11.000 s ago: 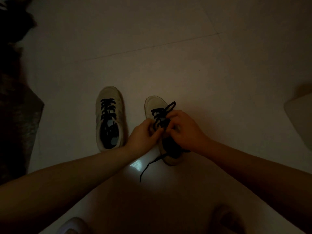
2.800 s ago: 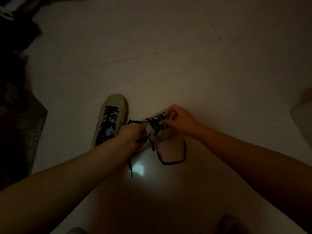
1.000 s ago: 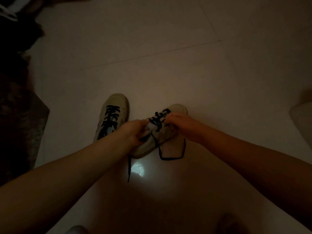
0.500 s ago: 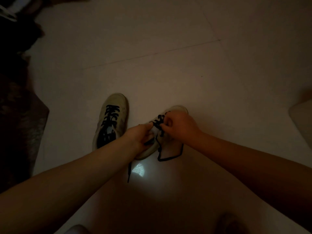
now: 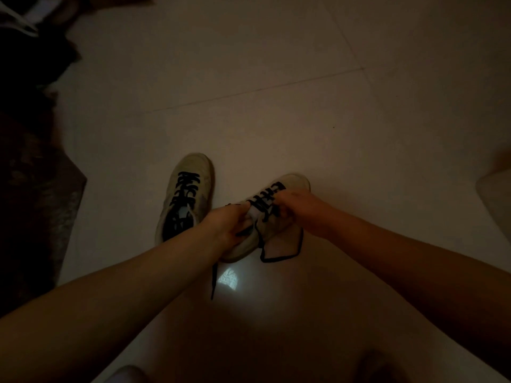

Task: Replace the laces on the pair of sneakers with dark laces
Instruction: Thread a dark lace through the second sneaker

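Head view: right hand [image 5: 302, 210] has slid down the laced sneaker [image 5: 293, 182].

head | single wide view | looks forward-down at floor [image 5: 276, 120] | near, over both forearms

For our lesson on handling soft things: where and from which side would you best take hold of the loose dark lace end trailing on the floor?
Pinch the loose lace end near its free tip, coming from above with finger and thumb. It lies thin, limp and flat on the floor tile, running toward the viewer below the left hand, so probably only a top-down pinch catches it.
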`<state>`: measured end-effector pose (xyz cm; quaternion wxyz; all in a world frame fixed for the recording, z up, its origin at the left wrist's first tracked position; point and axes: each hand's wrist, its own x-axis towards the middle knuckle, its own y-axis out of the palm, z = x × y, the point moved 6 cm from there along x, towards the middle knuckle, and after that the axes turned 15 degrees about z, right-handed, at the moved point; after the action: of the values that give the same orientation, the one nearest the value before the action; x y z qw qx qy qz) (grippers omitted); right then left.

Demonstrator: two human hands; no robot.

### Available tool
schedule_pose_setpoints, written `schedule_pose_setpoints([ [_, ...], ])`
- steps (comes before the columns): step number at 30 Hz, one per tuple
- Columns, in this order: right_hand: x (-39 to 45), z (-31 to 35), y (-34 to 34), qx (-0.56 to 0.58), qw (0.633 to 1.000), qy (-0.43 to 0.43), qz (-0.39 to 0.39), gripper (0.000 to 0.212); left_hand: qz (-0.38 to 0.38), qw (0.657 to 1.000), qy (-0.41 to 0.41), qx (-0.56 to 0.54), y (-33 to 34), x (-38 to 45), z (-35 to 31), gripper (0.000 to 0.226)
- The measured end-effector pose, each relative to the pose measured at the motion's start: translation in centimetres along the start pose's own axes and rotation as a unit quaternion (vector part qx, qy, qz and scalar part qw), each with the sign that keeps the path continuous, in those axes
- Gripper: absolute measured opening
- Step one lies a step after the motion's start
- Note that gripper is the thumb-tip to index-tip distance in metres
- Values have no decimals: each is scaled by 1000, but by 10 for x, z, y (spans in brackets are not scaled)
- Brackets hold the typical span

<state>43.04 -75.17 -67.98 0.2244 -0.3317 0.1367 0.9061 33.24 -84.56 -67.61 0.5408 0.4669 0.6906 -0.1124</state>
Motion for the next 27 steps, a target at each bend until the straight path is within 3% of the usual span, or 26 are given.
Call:
schedule_pose_setpoints([
  [3, 1, -11, -4, 45, 999, 13, 8, 30, 3, 1000, -5, 1, 2, 1, 2, 37],
  [6, 0, 0, -11, -147, 989, -15, -25, 11, -5, 1000, -9, 3, 0, 2, 4, 40],
  [9, -4, 21, -8, -313, 942, -109, -54, 14, -8, 1000, -16, 4, -1, 1, 6, 38],
  [14, 0, 25, 5, -501, 858, -61, -96, 21, -11, 1000, -18, -1, 2, -1, 11, 31],
  [16, 4, 23, 4, -484, 867, -44, -110, 22, -20, 1000, -14, -8, 0, 1, 12, 29],
  [19, 10, 15, -3, -315, 943, -2, -106, 18, -25, 1000, -13, -3, 0, 3, 12, 32],
  [21, 17, 10, -3, -206, 974, 44, -81, 21, -22, 1000, -15, -9, 0, 3, 13, 35],
  [23, 16, 10, 0, -176, 979, 98, -44, 21, -8, 999, -25, -19, 1, 2, 14, 39],
  [27, 8, 4, -5, -28, 995, 95, -6, 25, -2, 1000, -10, 15, -1, 4, 10, 30],
])
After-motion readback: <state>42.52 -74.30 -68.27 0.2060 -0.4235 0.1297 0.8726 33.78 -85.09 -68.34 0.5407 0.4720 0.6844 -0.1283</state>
